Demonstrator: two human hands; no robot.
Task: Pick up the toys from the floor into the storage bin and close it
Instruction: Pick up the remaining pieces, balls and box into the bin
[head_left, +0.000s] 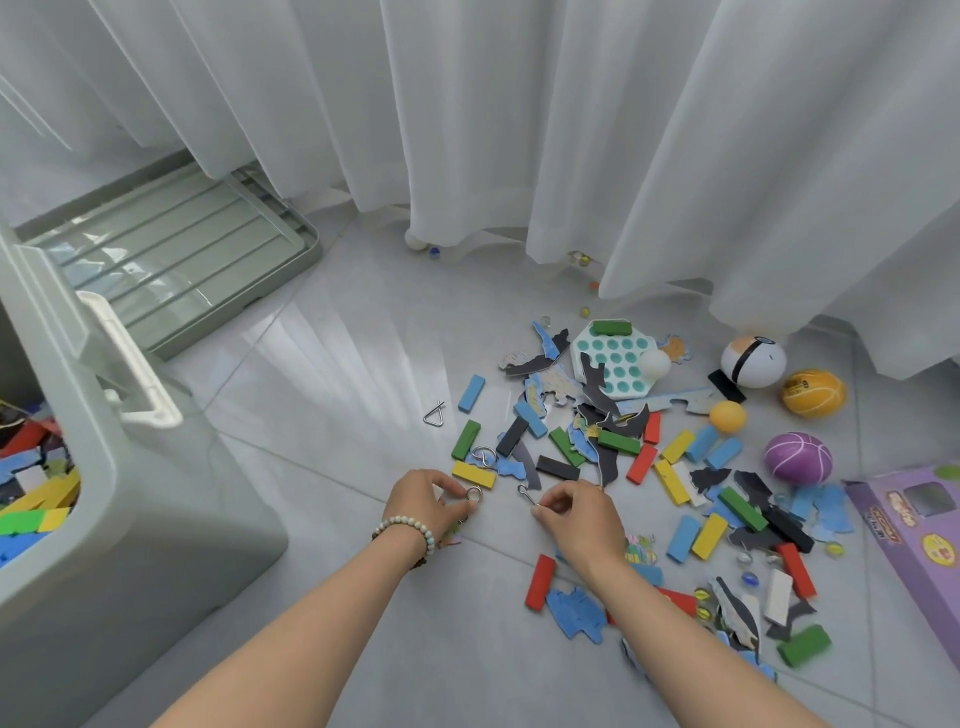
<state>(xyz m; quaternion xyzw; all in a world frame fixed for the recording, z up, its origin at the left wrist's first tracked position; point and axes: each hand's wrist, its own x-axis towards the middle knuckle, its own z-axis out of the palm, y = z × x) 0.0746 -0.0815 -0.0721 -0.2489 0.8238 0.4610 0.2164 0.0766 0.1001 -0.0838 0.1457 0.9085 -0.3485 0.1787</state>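
Note:
My left hand (428, 503) pinches a small metal ring puzzle piece (473, 493) at floor level. My right hand (579, 514) pinches a thin metal hook piece (528, 494) lying on the tiles. Just beyond them lies a heap of coloured wooden blocks (566, 447) and puzzle pieces. A metal triangle piece (434, 415) lies apart to the left of the heap. The grey-green storage bin (130, 483) stands open at the left, holding several blocks. Its lid (176, 270) lies flat on the floor behind it.
White curtains (571, 130) hang along the back, with marbles at their hem. A teal pop-it board (615, 358), a white-and-orange ball (753, 361), a yellow ball (814, 393), a purple ball (798, 457) and a purple box (919, 540) lie at the right.

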